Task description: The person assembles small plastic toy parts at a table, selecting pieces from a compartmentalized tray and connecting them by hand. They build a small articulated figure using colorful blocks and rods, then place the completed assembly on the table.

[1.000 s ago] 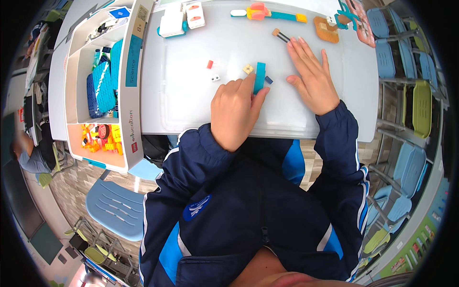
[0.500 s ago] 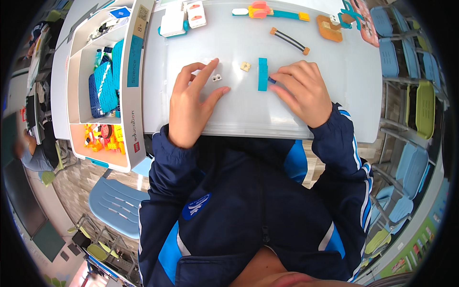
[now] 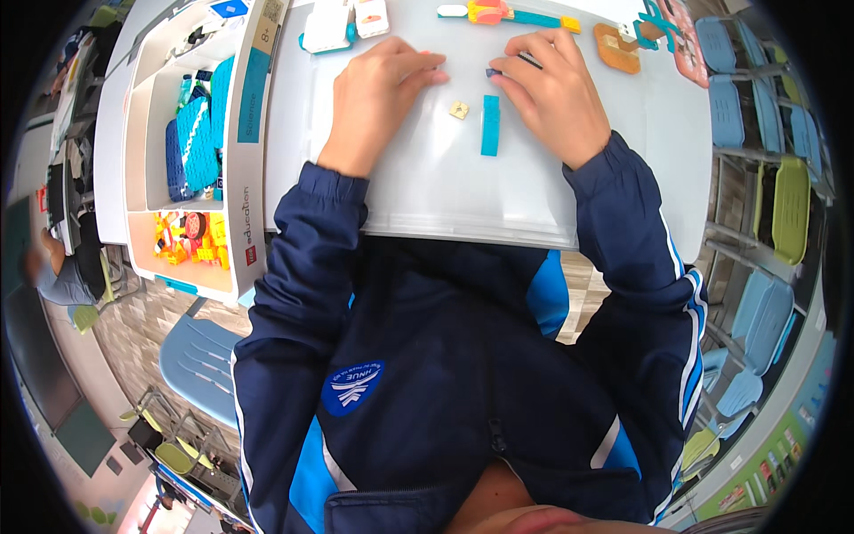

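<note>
My left hand [image 3: 375, 96] is over the left half of the table, thumb and forefinger pinched together. Whatever they hold, if anything, is hidden. My right hand [image 3: 553, 100] pinches a small dark blue building piece [image 3: 492, 72] at its fingertips. Below the gap between both hands lies a small square tan piece [image 3: 459, 109]. A long teal brick [image 3: 490, 126] lies just left of my right palm, apart from it. Part of a black ribbed cord [image 3: 530, 60] shows between the right fingers; its ends are covered.
A sorting tray [image 3: 252, 169] with teal, blue and orange-yellow pieces stands at the left. Along the far side are white block builds [image 3: 327, 25], a teal, yellow and pink build [image 3: 488, 12] and a brown plate [image 3: 614, 49] bearing teal parts. Blue chairs [image 3: 761, 311] stand beyond the table.
Both hands have moved away from me toward the far side. My left fingers have closed from spread to pinched. The small white piece near them no longer shows. The right hand carried the dark blue piece along.
</note>
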Demonstrator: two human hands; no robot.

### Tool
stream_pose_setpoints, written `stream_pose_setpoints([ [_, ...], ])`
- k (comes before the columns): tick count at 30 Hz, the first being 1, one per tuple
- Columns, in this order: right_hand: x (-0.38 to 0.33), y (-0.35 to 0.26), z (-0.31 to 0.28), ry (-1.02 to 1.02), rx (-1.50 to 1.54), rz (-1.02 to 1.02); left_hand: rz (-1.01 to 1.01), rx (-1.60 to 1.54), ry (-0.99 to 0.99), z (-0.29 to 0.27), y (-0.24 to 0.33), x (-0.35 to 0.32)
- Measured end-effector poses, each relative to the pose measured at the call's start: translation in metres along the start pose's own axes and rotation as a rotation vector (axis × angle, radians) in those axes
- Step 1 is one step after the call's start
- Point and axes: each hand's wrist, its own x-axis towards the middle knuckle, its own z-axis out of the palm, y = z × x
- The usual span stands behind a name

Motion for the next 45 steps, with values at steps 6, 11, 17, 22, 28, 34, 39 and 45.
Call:
stream_pose_setpoints([
  [6,0.005,0.006,0.009,-0.049,0.031,0.049,0.078,-0.071,-0.004,0.007,-0.014,0.015],
  [11,0.007,-0.015,-0.002,-0.047,0.187,0.019,0.093,-0.082,0.003,-0.014,-0.004,0.013],
  [17,0.012,-0.03,0.004,-0.197,0.086,0.074,-0.052,-0.153,-0.008,-0.019,-0.011,-0.001],
  [22,0.02,-0.009,0.017,-0.111,0.05,0.059,-0.008,-0.236,0.002,-0.007,-0.009,0.006],
  [28,0.015,0.007,-0.001,0.029,0.152,0.122,-0.008,-0.188,0.028,-0.017,0.006,0.0],
  [34,0.002,0.018,-0.01,0.005,0.019,0.047,0.001,-0.149,0.043,-0.021,0.055,-0.037],
  [39,0.002,0.013,0.003,0.019,0.041,0.064,-0.061,-0.19,0.068,0.003,0.067,-0.056],
  [45,-0.001,0.016,0.006,-0.04,0.087,0.066,0.085,-0.152,0.035,0.009,0.068,-0.053],
])
